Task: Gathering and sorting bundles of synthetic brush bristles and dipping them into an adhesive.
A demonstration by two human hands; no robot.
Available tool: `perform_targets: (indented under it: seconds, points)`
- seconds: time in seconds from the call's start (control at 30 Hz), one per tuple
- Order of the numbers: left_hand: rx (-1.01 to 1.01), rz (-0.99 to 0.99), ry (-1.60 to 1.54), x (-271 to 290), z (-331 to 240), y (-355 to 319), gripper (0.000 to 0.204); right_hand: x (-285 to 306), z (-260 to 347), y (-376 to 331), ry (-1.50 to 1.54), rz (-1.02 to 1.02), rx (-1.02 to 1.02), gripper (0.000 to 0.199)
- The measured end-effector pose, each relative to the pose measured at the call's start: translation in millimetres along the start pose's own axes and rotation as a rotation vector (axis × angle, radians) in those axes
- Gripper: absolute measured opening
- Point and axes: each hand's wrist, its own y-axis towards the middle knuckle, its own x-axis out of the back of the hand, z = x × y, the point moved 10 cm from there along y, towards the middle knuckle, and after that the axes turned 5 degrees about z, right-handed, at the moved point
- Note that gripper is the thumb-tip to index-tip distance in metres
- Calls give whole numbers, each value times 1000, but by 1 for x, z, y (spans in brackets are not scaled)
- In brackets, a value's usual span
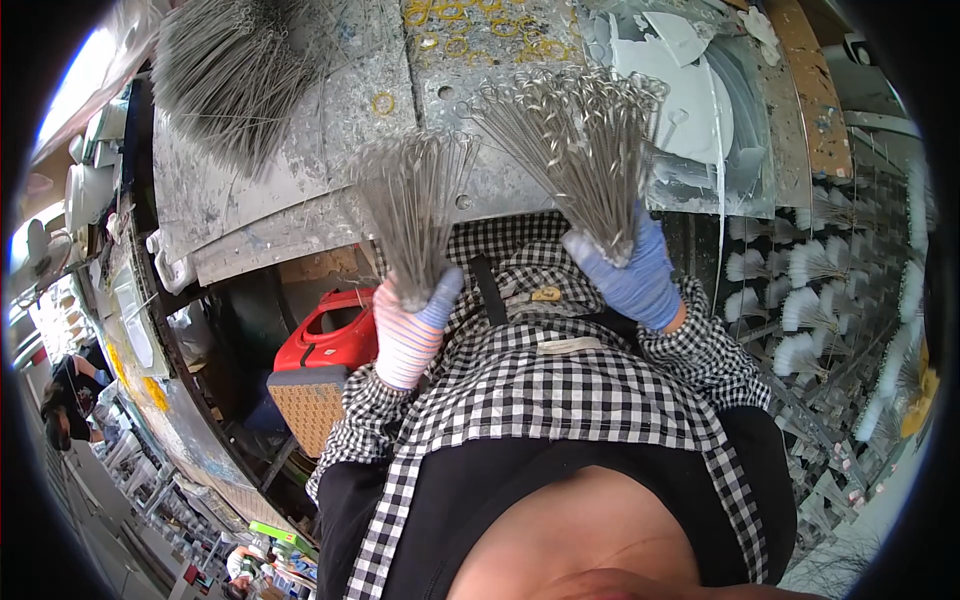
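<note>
My left hand (408,335), in a pale striped glove, is closed around the lower end of a bundle of thin metal wires (415,205). Its wires fan upward, with bent tips over the table edge. On the right, my right hand (638,280) wears a blue glove and grips a second bundle of wires (590,150). This one is fuller and shinier, with small looped or twisted ends spread above the tabletop. The two bundles are apart. A large loose heap of similar grey wires (235,80) lies at the far left of the paint-stained metal table (290,190).
Yellow rings (383,103) are scattered toward the table's far side. White pieces and a round white sheet (700,110) lie at far right. Racks of white, fan-shaped bunches (805,300) stand to my right. A red plastic object (335,335) sits below the table, left of my left hand.
</note>
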Motion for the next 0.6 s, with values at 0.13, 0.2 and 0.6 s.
perform_targets:
  seconds: [0.13,0.2,0.6]
  points:
    - [275,153,-488,-52,5,-2,20,5,-51,-14,-1215,-79,-434,67]
    - [249,153,-474,-57,10,4,22,6,-49,-15,-1391,-91,-61,65]
    - [96,23,-276,5,2,17,38,12,-7,-27,-1122,-163,-406,51]
